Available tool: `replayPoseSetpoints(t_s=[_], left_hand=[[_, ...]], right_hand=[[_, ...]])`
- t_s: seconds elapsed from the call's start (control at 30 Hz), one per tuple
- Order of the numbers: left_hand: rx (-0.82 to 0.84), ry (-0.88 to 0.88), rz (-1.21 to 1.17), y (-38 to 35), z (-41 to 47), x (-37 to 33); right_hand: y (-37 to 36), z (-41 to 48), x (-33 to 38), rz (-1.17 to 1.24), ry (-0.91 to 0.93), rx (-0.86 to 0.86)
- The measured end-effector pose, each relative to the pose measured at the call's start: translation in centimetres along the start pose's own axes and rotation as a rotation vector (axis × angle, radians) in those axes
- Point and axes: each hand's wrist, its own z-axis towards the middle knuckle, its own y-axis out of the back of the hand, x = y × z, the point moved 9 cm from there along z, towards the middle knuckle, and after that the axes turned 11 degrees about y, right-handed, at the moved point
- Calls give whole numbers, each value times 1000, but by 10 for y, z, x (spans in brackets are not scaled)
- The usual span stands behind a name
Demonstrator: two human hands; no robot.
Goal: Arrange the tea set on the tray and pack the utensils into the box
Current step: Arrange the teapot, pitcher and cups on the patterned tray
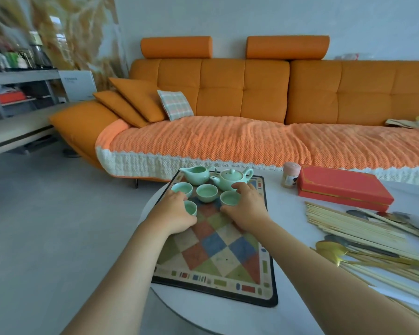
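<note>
Both my forearms reach over the checked tray (218,252); left fingers (179,197) curl round a teacup (190,208), right fingers (240,187) cup another teacup (229,198) nearer the teapot (231,178)

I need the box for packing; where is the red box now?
The red box lies closed on the table's far right side, beside a small pink jar, behind the chopsticks.
</note>
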Motion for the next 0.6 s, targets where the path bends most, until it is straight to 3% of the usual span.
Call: replayPoseSetpoints(t_s=[0.23, 0.6], left_hand=[[-103, 98, -112, 12, -6, 19], [-187, 103, -36, 21, -12, 13]], right_hand=[[-3, -2, -5, 32, -77, -72], [5, -7, -6, 45, -67, -1]])
